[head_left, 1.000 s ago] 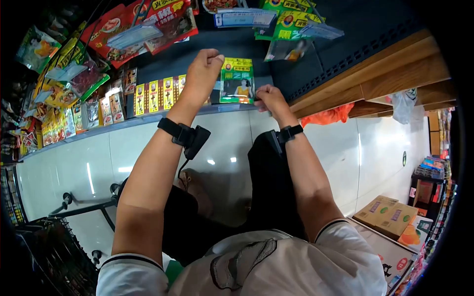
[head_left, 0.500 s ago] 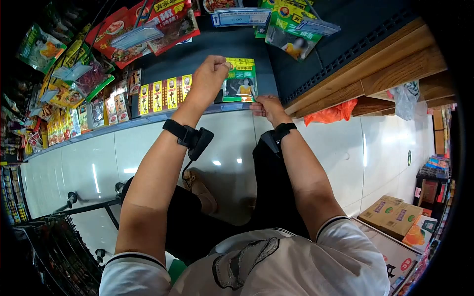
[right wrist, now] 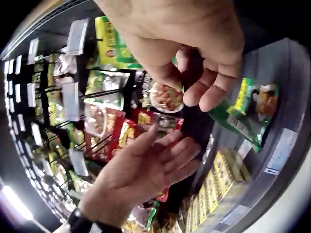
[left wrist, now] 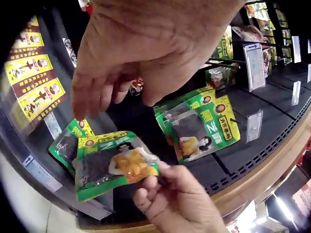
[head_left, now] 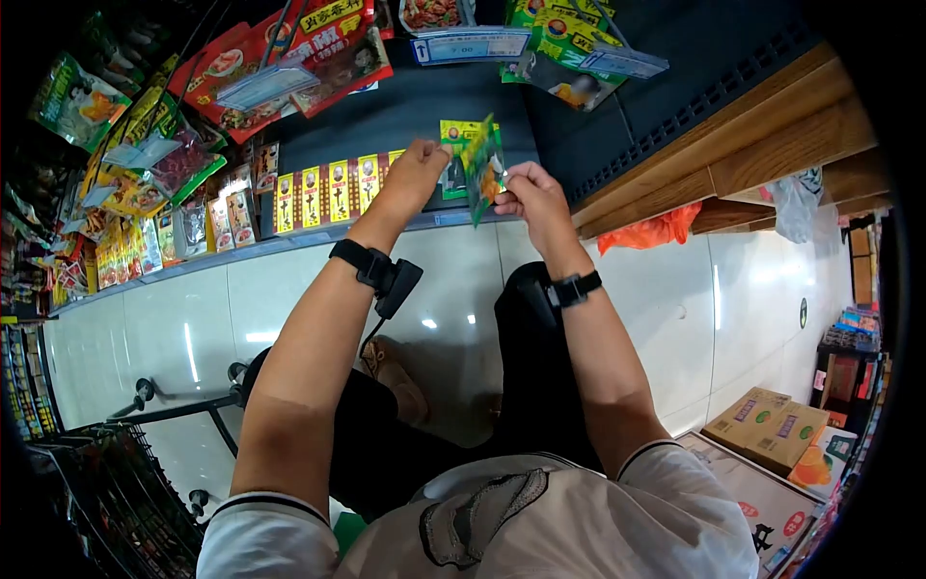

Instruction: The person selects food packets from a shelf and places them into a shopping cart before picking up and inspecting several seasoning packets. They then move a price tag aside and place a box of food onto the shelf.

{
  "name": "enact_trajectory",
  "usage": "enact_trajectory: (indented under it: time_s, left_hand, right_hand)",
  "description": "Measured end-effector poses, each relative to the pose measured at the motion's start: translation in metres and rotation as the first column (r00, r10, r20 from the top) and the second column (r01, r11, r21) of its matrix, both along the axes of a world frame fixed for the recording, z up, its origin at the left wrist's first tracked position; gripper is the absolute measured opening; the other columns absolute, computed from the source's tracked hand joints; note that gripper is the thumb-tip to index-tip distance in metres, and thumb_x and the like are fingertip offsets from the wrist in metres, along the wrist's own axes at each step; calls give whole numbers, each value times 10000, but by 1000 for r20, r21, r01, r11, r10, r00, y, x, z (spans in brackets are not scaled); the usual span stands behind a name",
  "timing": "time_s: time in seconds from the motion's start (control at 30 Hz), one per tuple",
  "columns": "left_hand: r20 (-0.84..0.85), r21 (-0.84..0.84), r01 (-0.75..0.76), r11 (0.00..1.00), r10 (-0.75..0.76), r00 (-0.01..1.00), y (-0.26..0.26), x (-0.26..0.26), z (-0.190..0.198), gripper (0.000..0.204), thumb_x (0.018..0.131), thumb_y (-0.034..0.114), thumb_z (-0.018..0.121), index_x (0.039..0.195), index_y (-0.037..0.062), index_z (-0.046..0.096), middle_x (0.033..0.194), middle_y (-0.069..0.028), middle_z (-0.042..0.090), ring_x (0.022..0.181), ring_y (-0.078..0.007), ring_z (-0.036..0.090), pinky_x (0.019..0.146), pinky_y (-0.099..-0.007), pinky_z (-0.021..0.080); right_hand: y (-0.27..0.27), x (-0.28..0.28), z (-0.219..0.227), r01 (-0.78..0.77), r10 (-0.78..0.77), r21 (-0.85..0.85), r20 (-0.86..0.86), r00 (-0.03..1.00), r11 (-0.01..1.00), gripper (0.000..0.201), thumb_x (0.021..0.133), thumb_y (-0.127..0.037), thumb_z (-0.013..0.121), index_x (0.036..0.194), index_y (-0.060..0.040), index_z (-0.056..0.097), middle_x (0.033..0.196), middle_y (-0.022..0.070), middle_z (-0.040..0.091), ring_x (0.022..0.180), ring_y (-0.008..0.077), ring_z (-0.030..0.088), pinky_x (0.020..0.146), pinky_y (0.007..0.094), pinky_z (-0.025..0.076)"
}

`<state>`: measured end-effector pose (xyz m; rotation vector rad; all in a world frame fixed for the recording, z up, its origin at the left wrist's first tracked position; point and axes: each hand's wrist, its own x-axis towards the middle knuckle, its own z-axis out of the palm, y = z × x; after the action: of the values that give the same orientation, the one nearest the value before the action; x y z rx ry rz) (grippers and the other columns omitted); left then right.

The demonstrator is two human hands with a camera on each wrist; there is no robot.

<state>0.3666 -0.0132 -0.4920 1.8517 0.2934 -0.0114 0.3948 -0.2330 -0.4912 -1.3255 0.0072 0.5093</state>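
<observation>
A green-and-yellow food packet (head_left: 482, 179) with a clear window hangs from my right hand (head_left: 536, 199), which pinches it by its edge. It is turned nearly edge-on in the head view, and its front shows in the left wrist view. A second packet of the same kind (head_left: 452, 183) rests on the shelf (head_left: 424, 111) behind it. My left hand (head_left: 417, 176) is just left of both packets, empty. In the right wrist view that left hand (right wrist: 146, 162) has its fingers spread out loosely, palm showing.
Yellow-and-brown boxes (head_left: 338, 190) stand in a row left of the packets. More green packets (head_left: 569, 82) and red packets (head_left: 338, 58) hang on hooks above, with price tags in front. A wooden ledge (head_left: 772, 140) runs along the right. A black wire basket (head_left: 125, 492) stands lower left.
The front packet, earlier flat toward the camera near both hands, is now turned edge-on in my right hand, uncovering the one behind. The left hand has drawn slightly away from it.
</observation>
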Motion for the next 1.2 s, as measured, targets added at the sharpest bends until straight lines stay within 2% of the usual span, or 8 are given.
enact_trajectory:
  time_s: [0.2, 0.37, 0.5, 0.6, 0.8, 0.93, 1.03, 1.2]
  left_hand:
    - [-304, -603, -37, 797, -187, 934, -26, -16, 38, 688, 991, 635, 410, 1369, 66, 486, 1164, -156, 625, 1060, -254, 616, 831, -383, 527]
    - [68, -983, 136, 125, -441, 895, -33, -16, 20, 682, 1026, 558, 367, 1495, 63, 340, 1487, -267, 410, 1358, -348, 458, 1117, -533, 376]
    - [92, -981, 153, 116, -414, 906, -43, -19, 49, 650, 1037, 503, 359, 1517, 68, 316, 1498, -260, 399, 1359, -386, 448, 1119, -572, 354]
    - [151, -988, 149, -39, -464, 873, -39, -17, 51, 652, 1040, 503, 341, 1526, 70, 306, 1497, -258, 402, 1348, -394, 461, 1114, -564, 365]
    - [139, -981, 186, 62, -448, 883, -41, -13, 39, 590, 1047, 440, 398, 1468, 28, 400, 1368, -230, 551, 1197, -350, 598, 999, -513, 500]
    - [-184, -761, -76, 644, -102, 978, -50, -5, 53, 555, 970, 465, 594, 1218, -31, 576, 1082, -134, 662, 918, -193, 675, 814, -310, 555]
    - [-15, -616, -32, 787, 29, 999, -49, -3, 56, 490, 951, 400, 654, 1154, -40, 584, 1069, -122, 657, 909, -155, 652, 805, -280, 536]
    - [133, -755, 100, 648, 1, 991, -43, 4, 68, 381, 947, 243, 673, 1201, -27, 585, 1126, -89, 662, 997, -137, 634, 886, -274, 514]
  right_hand:
    - [16, -51, 50, 22, 54, -132, 546, 836, 991, 97, 863, -32, 654, 935, -32, 589, 1151, 109, 617, 781, 163, 655, 673, 262, 526]
    - [34, -86, 76, 97, 285, -368, 839, 464, 925, 122, 844, -50, 694, 926, -32, 605, 1210, 149, 605, 951, 287, 635, 803, 360, 520]
    - [30, -104, 90, 47, 322, -377, 844, 429, 925, 126, 862, -78, 695, 943, -19, 619, 1181, 143, 625, 1015, 338, 609, 839, 413, 510]
    - [26, -105, 91, 50, 305, -361, 848, 434, 931, 132, 865, -78, 694, 957, -17, 621, 1137, 147, 641, 987, 342, 622, 828, 414, 513]
    - [19, -98, 91, 62, 265, -332, 840, 474, 941, 194, 895, -125, 687, 1038, -16, 613, 1101, 152, 644, 971, 313, 643, 837, 396, 515]
    - [9, -88, 86, 50, 99, -196, 681, 726, 979, 332, 933, -177, 681, 1179, -3, 540, 1091, 122, 647, 993, 218, 644, 846, 342, 515]
    - [0, -68, 83, 8, 18, -54, 449, 893, 998, 376, 961, -169, 650, 1241, 18, 482, 1119, 100, 646, 989, 124, 621, 829, 268, 509]
    - [-20, -32, 70, 40, -7, -110, 287, 958, 993, 254, 986, -90, 550, 1205, 30, 506, 1050, 97, 673, 940, 97, 619, 809, 245, 504]
